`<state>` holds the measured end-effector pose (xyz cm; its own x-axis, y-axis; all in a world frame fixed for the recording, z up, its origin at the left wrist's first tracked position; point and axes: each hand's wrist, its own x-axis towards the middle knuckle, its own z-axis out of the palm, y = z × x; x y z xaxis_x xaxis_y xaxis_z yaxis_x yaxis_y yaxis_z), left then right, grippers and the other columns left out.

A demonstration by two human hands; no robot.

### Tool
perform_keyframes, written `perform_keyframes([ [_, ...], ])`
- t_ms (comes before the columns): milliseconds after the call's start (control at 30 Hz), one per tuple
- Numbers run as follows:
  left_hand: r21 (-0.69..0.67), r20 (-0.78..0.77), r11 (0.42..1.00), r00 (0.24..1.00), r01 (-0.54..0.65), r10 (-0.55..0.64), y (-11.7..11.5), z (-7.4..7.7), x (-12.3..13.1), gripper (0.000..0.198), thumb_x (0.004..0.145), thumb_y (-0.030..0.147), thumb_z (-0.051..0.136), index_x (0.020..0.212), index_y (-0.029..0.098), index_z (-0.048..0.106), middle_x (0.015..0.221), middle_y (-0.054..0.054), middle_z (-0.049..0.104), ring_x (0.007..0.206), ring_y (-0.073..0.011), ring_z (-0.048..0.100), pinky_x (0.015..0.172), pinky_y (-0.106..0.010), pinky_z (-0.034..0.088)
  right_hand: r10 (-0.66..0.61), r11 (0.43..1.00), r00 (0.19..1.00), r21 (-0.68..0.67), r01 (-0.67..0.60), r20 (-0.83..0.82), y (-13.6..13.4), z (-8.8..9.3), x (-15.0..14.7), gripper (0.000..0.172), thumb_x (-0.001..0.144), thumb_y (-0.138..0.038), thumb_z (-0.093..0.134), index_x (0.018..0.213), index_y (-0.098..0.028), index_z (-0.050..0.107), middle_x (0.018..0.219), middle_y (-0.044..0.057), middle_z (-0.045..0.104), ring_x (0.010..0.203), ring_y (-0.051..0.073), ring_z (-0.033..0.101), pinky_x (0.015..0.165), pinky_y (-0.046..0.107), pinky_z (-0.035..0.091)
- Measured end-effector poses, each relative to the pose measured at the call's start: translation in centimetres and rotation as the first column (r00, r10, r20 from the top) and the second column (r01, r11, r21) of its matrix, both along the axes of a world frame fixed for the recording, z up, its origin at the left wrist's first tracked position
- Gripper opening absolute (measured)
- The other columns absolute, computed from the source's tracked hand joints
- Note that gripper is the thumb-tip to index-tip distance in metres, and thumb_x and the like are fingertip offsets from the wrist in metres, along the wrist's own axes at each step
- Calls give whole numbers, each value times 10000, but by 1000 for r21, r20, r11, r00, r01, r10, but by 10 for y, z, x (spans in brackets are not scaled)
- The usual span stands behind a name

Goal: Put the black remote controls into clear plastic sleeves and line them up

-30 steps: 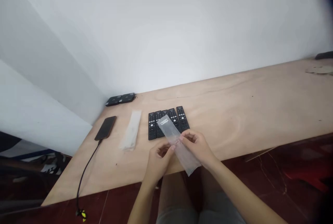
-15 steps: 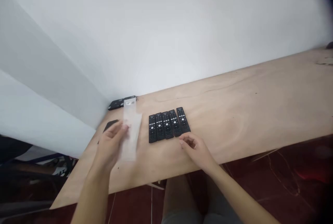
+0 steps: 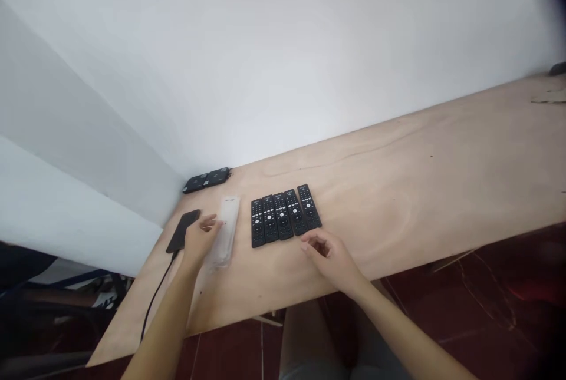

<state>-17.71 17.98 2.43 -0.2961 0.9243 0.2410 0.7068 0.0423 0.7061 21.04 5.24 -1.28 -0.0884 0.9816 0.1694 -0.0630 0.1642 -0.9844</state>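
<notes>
**Left hand [image 3: 202, 240] at the plastic sleeves [image 3: 229, 233], right hand [image 3: 331, 257] by the remote row [image 3: 282, 215]**

Using the remote row as datum. Sleeves lie flat just left of it, apart from it; looks like more than one, count unclear. Left-hand fingertips at their left edge, thumb and fingers loosely bent — can't tell if they pinch film or only touch. Right hand sits just in front of the row's right end, loosely curled, gap between thumb and index, nothing visible in it.

Handling, my read: sleeves very light, limp, slippery, likely to cling together and crease. Best hold is a thumb-and-finger pinch on one edge of the top sleeve. Remotes should be stiff and light — take them by the long sides. Four lie side by side; the rightmost is slightly apart.

Around: phone [image 3: 179, 237] farther left of the row, cable [image 3: 155, 304] trailing from its near end. Two black boxes [image 3: 216, 177] behind-left of the row. Left hand partly covers the phone; nothing lies between sleeves and row.
</notes>
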Motion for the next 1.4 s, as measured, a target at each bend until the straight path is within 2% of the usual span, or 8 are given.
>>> perform_keyframes([
  [267, -28, -254, 956, 922, 293, -291, 28, 13, -2, 725, 953, 686, 547, 1447, 170, 667, 1621, -184, 597, 1515, -383, 542, 1268, -522, 418, 2, 1000, 1000, 15, -2, -4, -2, 0, -1, 244, 1020, -487, 716, 1064, -250, 753, 851, 11, 684, 814, 224, 648, 726, 345, 498],
  [367, -104, -290, 908, 861, 405, -417, 45, 7, 4, 762, 957, 722, 522, 1457, 165, 669, 1668, -165, 559, 1599, -359, 453, 1354, -523, 286, 7, 1000, 1000, 20, -7, 1, -2, 2, 0, 262, 1025, -503, 709, 1048, -246, 756, 858, 17, 685, 818, 226, 643, 731, 348, 494],
  [567, -194, -315, 866, 806, 461, -500, 56, -4, 5, 827, 974, 755, 481, 1519, 154, 640, 1669, -175, 557, 1608, -369, 446, 1362, -537, 271, -8, 1000, 999, 16, 7, 44, -3, 1, 2, 302, 1032, -532, 692, 1054, -240, 763, 927, 45, 726, 869, 246, 655, 762, 364, 514],
  [767, -124, -370, 854, 775, 505, -512, 3, 11, -10, 665, 1125, 601, 378, 1679, 245, 474, 1795, -71, 386, 1684, -299, 312, 1395, -524, 200, -32, 999, 996, 18, 30, 80, -5, 2, 3, 316, 1055, -528, 660, 1041, -228, 759, 947, 50, 731, 865, 244, 652, 769, 356, 506],
  [1033, -171, -559, 744, 558, 646, -613, -54, -10, -1, 549, 1145, 470, 467, 1669, 306, 480, 1711, -65, 521, 1593, -328, 469, 1320, -575, 389, 49, 996, 961, 56, -67, 273, -13, 16, 3, 272, 1061, -464, 650, 1043, -221, 772, 902, 43, 715, 843, 239, 631, 752, 336, 483],
  [1200, 114, -555, 773, 686, 624, -471, -101, -4, 30, 338, 1123, 327, 513, 1427, 251, 640, 1422, -139, 671, 1323, -329, 628, 1132, -523, 522, 49, 997, 944, 44, -67, 326, -15, 20, 2, 304, 1068, -449, 635, 888, -216, 713, 806, 16, 629, 778, 219, 567, 695, 321, 435],
  [1300, 118, -505, 746, 686, 656, -524, -135, -12, 53, 174, 1113, 263, 507, 1070, 230, 673, 1092, -100, 688, 998, -274, 667, 911, -425, 555, 25, 998, 942, 47, -43, 334, -15, 19, 1, 306, 1070, -436, 631, 869, -216, 698, 802, 13, 613, 773, 214, 554, 691, 318, 428],
  [1400, 110, -464, 766, 714, 633, -524, -149, -21, 71, 178, 1109, 255, 522, 969, 228, 627, 999, -77, 648, 903, -252, 642, 830, -388, 527, -4, 998, 944, 55, -15, 331, -14, 18, 1, 285, 1064, -413, 629, 871, -216, 701, 807, 16, 614, 779, 216, 558, 706, 321, 440],
])
